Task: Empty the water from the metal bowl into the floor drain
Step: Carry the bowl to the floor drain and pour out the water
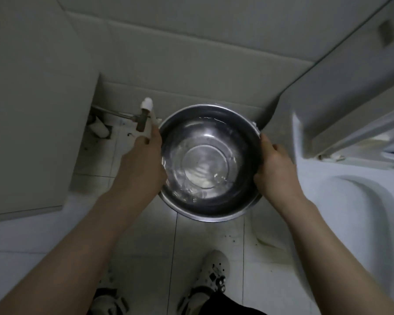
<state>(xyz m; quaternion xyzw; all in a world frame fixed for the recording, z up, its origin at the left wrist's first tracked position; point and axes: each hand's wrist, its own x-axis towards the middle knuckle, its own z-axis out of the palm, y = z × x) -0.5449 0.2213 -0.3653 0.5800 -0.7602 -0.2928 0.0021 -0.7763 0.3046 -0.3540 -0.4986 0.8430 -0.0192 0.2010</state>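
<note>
both hands gripping the metal bowl (210, 162) level above the floor

left hand (143, 164) and right hand (275, 169) are clasping opposite rims; water is rippling inside; keeping it level, then tipping slowly away toward the tap (143, 119) corner, where i judge the drain lies.

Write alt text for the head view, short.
Two bare hands, left hand and right hand, grip opposite rims of a metal bowl holding water, level above a white tiled floor. A tap sits left; shoes below.
</note>
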